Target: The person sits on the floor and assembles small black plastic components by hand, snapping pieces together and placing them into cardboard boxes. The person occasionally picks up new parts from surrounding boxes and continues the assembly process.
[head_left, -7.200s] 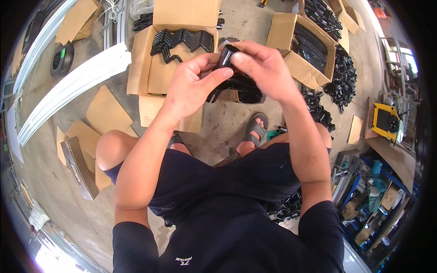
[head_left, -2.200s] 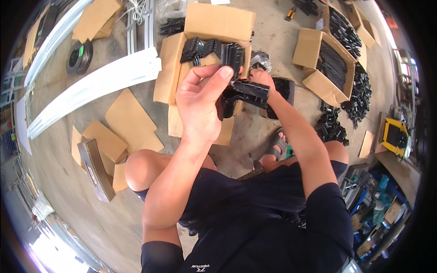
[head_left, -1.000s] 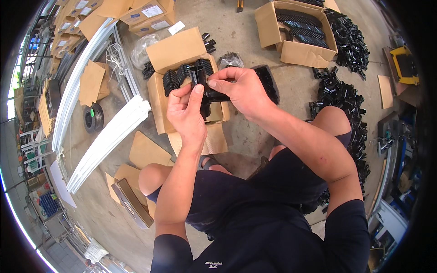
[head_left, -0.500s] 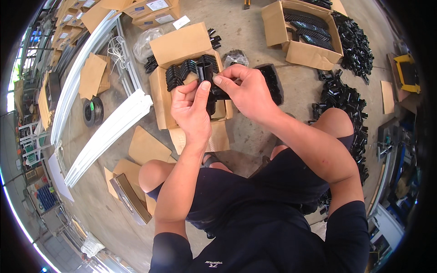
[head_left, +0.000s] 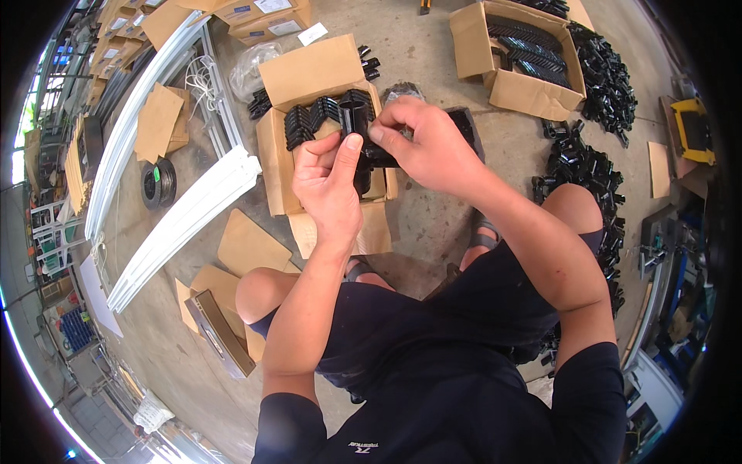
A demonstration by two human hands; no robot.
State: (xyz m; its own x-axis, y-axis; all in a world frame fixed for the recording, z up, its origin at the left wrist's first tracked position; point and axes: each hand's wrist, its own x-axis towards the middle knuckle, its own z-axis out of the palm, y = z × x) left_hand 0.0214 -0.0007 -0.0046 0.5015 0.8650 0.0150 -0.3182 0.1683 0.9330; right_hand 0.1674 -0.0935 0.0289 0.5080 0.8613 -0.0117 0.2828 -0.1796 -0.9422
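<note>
A shiny black plastic tube-like fitting (head_left: 355, 116) with a side branch stands upright in my left hand (head_left: 328, 189), whose thumb presses along its front. My right hand (head_left: 433, 147) is closed in a pinch against the fitting's right side, above the branch. Whatever sits between those fingertips, if anything, is too small to make out. Both hands are over an open cardboard box (head_left: 305, 76), where rows of black angled fittings (head_left: 300, 127) are stacked. My left hand covers part of the box's inside.
Another cardboard box (head_left: 533, 99) with stacked black parts stands at the far right. Beside it lies a long heap of loose black fittings (head_left: 599, 77). White profiles (head_left: 185, 228) and a spool of dark wire (head_left: 158, 184) are at the left, and a black tray (head_left: 466, 127) lies behind my right hand.
My right hand has turned a little and shifted slightly right and down at the fitting's side. My left hand keeps its hold, and the view has moved slightly.
</note>
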